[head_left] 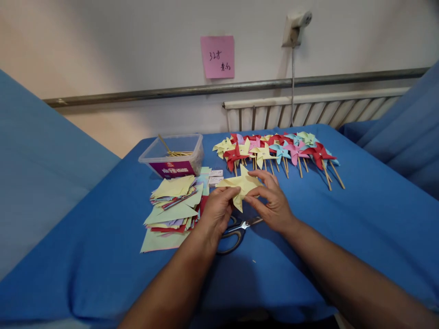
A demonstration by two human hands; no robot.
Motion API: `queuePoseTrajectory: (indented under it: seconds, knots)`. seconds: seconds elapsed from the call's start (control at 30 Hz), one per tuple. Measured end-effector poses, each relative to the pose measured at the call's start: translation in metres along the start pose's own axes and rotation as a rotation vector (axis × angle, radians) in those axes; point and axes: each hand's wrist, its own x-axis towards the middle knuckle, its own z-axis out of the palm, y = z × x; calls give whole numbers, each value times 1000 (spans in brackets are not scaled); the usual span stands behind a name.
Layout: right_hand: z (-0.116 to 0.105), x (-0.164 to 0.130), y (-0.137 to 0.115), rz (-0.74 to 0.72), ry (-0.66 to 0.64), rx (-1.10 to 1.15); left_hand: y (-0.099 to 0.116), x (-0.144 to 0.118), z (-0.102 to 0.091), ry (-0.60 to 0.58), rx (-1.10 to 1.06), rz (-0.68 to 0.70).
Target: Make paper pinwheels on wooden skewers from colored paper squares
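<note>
Both hands hold a yellow paper pinwheel piece (242, 184) just above the blue table (343, 219). My left hand (216, 212) pinches its lower left flap. My right hand (270, 201) grips its right side, with the fingers folded over the paper. Grey-handled scissors (236, 230) lie on the cloth right under the hands. A loose stack of coloured paper squares (173, 205) sits to the left of my left hand.
A row of finished paper pinwheels on wooden sticks (281, 151) lies at the back. A clear plastic box (173, 157) holding sticks stands at the back left. Small white boxes (215, 177) lie beside it. A pink note (217, 56) hangs on the wall above a radiator (308, 112).
</note>
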Motion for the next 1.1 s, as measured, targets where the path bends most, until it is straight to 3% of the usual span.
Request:
queuePoseTrajectory:
  seconds: [0.17, 0.3, 0.7, 1.1]
  knots:
    - [3, -1, 4, 211, 34, 114, -2, -1, 3, -17, 116, -3]
    - [3, 0, 8, 296, 44, 150, -3, 0, 2, -22, 144, -13]
    - [2, 2, 5, 293, 14, 145, -6, 3, -4, -34, 247, 15]
    - [4, 2, 5, 288, 27, 144, -1, -2, 4, 12, 253, -5]
